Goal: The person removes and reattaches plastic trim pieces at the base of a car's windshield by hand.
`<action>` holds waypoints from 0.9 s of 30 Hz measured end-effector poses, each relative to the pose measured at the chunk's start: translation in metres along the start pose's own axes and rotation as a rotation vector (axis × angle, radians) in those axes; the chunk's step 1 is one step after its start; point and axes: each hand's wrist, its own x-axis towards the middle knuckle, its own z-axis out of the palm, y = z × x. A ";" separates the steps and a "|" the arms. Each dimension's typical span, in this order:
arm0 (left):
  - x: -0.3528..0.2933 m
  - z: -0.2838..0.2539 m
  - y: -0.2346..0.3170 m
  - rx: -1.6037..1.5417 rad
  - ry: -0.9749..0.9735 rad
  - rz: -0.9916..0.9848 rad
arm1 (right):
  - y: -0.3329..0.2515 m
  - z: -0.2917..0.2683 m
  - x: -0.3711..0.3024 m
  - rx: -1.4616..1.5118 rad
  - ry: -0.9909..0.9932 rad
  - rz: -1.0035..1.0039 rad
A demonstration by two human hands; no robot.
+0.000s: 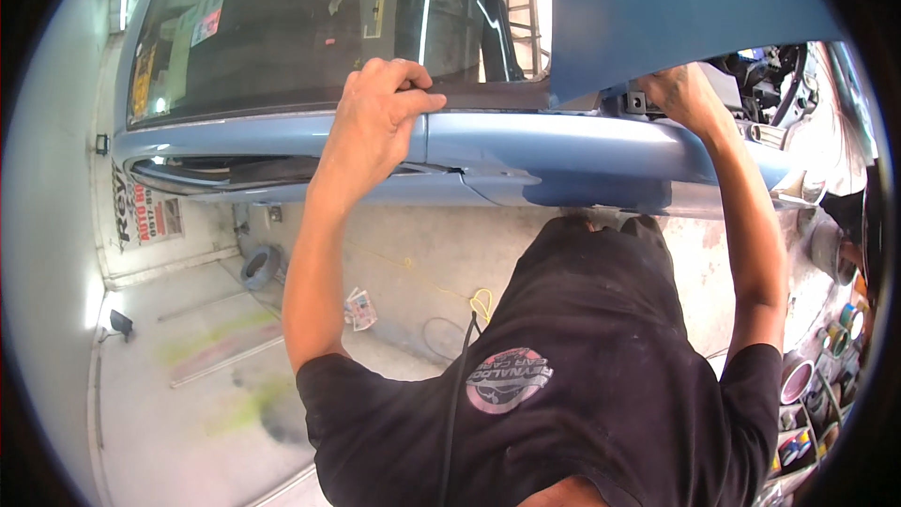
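A light blue car stands across the view in front of me. My left hand (380,117) is above the lower edge of the windshield (272,56), near the seam of the blue fender (563,136). Its fingers are bent, with a gap between thumb and fingers, and nothing shows in them. My right hand (680,94) reaches in at the edge of the raised blue hood (685,5), next to the engine bay (779,84). The hood edge and shadow hide its fingertips. A darker blue patch (601,192) covers part of the car's side below the fender's top.
Cans and jars (835,338) crowd shelves at the right. On the floor at the left lie a grey ring-shaped thing (260,266), a folded paper (359,310) and a yellow cord (481,303). A printed banner (150,216) hangs low on the wall. A dark cable (457,394) runs down my shirt.
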 end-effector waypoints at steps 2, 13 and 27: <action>-0.001 0.001 0.000 -0.014 -0.021 -0.011 | 0.002 0.005 -0.002 -0.017 0.030 -0.011; 0.001 0.003 -0.004 -0.027 -0.029 0.053 | 0.080 0.026 -0.049 -0.549 -0.176 0.082; 0.002 0.011 0.000 0.008 -0.015 0.094 | 0.106 0.018 -0.082 -0.416 -0.070 0.184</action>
